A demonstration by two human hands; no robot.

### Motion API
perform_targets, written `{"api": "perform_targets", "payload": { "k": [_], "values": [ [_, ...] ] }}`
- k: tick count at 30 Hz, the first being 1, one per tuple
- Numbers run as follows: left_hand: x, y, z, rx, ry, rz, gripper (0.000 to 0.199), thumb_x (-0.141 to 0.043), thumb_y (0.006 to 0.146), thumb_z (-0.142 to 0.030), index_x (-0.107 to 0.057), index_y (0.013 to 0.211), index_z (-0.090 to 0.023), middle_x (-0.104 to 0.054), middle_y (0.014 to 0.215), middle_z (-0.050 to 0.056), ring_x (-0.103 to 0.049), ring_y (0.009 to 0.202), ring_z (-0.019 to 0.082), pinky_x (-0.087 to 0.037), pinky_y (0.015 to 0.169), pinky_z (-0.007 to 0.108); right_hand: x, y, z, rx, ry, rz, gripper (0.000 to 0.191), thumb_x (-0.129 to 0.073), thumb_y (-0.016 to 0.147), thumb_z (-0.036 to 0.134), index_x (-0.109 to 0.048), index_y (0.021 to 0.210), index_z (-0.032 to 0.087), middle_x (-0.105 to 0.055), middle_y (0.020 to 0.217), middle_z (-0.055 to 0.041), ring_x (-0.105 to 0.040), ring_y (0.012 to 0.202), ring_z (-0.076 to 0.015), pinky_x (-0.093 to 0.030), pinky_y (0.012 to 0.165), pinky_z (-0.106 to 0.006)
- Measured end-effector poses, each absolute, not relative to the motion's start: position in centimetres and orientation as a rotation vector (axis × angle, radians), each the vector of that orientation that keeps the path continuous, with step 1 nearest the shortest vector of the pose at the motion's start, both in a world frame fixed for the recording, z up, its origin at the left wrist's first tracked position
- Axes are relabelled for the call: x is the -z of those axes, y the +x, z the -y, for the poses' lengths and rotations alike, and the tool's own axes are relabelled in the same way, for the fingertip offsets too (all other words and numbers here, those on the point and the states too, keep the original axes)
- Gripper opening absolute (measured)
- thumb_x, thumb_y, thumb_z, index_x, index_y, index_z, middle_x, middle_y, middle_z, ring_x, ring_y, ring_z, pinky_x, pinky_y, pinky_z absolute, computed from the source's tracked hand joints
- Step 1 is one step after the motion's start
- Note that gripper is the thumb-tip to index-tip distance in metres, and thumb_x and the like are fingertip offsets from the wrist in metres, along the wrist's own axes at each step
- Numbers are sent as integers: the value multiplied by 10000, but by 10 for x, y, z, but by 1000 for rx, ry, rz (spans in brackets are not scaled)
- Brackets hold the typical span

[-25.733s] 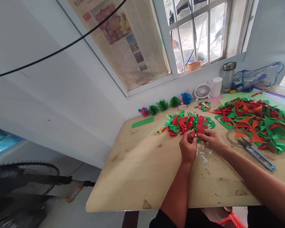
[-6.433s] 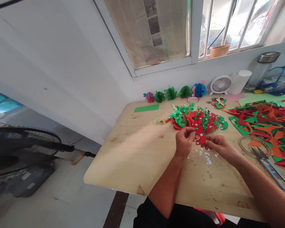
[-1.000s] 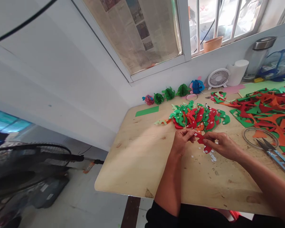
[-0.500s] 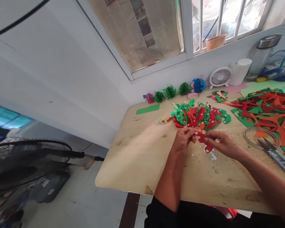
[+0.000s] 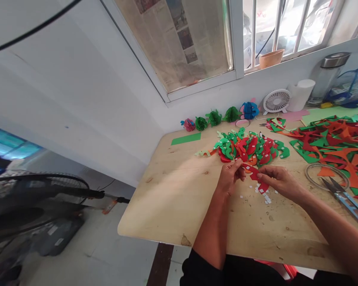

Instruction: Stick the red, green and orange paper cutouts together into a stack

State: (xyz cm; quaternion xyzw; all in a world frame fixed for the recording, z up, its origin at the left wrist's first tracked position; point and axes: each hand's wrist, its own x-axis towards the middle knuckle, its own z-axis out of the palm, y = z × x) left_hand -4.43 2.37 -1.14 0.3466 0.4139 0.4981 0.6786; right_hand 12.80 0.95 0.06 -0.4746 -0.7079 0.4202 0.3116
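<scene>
A red paper cutout with small white squares on it is held between my two hands over the wooden table. My left hand pinches its left end. On its right side, my right hand grips it with thumb and fingers closed. Small white paper squares lie scattered just below the cutout. Behind my hands is a pile of red, green and orange cutouts, many with white squares on them.
Scissors and a metal ring lie at the right, beside a heap of paper scraps. Folded paper figures, a small white fan and a glass bottle stand along the wall. A green strip lies back left.
The view has shifted slightly. Both hands remain on the red cutout, which has turned a little, with its white squares showing more clearly.
</scene>
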Motion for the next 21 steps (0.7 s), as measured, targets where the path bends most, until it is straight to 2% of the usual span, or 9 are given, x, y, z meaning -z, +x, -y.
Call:
{"api": "perform_targets", "payload": {
  "k": [8, 17, 21],
  "values": [
    [9, -42, -21, -1167, 952, -985, 381, -667, 665, -464, -541, 536, -129, -504, 463, -23, -405, 420, 50, -317, 462, 215, -5, 125, -7, -1273, -1232, 1757, 390, -515, 786, 529, -539, 636, 170, -458, 524, 38, -416, 459, -86, -315, 433, -223],
    [12, -37, -20, -1260, 973, -994, 348, -644, 680, -417, -505, 509, -147, -463, 441, -36, -387, 425, 52, -313, 459, 208, -3, 126, -7, -1403, -1185, 1734, 379, -524, 788, 522, -537, 647, 171, -516, 547, 28, -494, 486, -100, -352, 458, -224],
    [12, -36, -20, -1251, 952, -1028, 379, -612, 701, -469, -535, 536, -138, -481, 454, -24, -405, 423, 57, -327, 461, 212, 3, 128, -10, -1456, -1193, 1647, 405, -570, 738, 559, -574, 652, 163, -556, 581, 11, -509, 516, -107, -381, 481, -228]
  ]
}}
